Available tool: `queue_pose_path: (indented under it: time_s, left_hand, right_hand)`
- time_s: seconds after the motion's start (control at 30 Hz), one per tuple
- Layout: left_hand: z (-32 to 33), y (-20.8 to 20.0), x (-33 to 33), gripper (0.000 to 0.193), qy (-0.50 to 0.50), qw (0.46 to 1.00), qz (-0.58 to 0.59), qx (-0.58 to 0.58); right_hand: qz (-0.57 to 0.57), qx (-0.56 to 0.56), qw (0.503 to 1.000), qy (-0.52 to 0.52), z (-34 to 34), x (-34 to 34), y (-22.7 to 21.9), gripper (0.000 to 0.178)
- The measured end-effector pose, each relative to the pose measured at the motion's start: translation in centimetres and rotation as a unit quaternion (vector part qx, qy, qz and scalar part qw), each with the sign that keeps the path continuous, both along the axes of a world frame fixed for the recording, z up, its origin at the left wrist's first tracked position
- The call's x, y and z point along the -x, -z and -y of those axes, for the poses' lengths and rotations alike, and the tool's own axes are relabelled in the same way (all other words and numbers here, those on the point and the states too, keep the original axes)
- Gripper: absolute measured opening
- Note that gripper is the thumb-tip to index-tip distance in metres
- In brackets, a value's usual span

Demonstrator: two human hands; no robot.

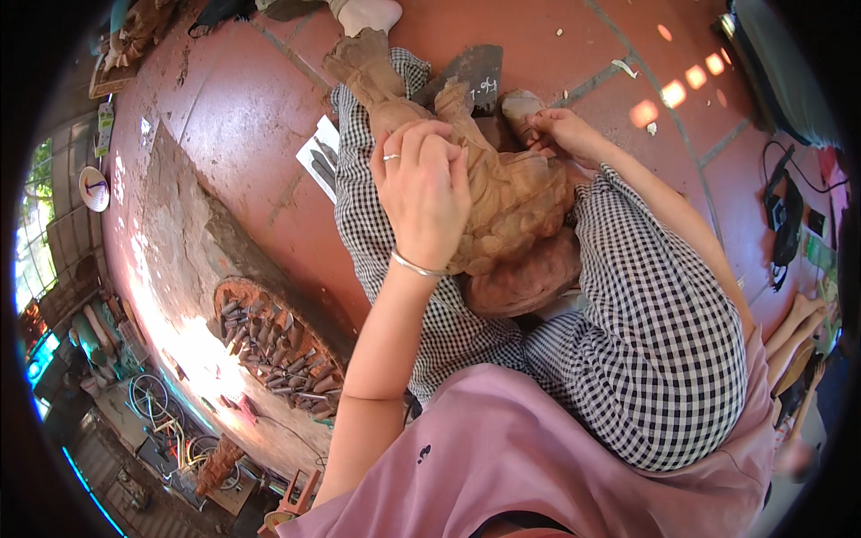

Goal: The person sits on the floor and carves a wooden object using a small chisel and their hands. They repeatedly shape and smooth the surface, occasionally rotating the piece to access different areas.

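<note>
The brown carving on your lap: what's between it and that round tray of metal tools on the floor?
In the head view, a checkered trouser leg lies right beside the carving, then bare red floor tile, up to the tool tray.

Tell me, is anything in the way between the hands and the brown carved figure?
No, nothing visible is. The left hand lies flat right on top of the carved wooden figure, which rests between the person's knees in checked trousers. The right hand touches the figure's far end with its fingertips.
</note>
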State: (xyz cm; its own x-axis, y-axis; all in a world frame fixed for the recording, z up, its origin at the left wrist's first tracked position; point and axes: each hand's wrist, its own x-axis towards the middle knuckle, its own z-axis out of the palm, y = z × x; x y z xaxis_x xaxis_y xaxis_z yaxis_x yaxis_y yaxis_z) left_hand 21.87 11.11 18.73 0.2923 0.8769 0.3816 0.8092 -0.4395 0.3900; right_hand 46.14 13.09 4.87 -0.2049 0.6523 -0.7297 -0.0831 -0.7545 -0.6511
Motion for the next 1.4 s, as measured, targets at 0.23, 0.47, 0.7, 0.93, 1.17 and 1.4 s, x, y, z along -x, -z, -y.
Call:
queue_pose_path:
  time_s: [0.23,0.47,0.7,0.93,1.17,1.4]
  left_hand:
    - [-0.3,0.8,3.2,0.008,0.084,0.995,0.005,-0.048]
    - [1.9,0.8,7.7,0.017,0.021,0.983,0.179,0.032]
    - [3.4,1.2,7.1,0.017,0.045,0.984,0.164,0.051]
    - [4.1,1.6,6.8,0.018,0.086,0.981,0.145,0.098]
    - [3.0,2.4,6.3,0.017,0.105,0.980,0.144,0.085]
    - [-1.1,1.5,5.1,0.018,0.240,0.963,0.123,0.004]
  right_hand:
    - [-0.008,-0.009,1.000,0.011,0.3,-0.2,0.1,0.036]
    - [0.018,-0.015,1.000,-0.016,0.1,-0.3,-0.4,0.033]
    - [0.020,-0.020,0.999,-0.019,0.0,-0.5,0.0,0.034]
    - [0.003,-0.022,1.000,-0.017,0.0,-0.9,0.4,0.034]
    - [0.009,-0.019,1.000,0.002,0.3,-1.0,0.8,0.031]
    - [0.000,0.002,1.000,0.012,0.3,-0.6,-1.0,0.032]
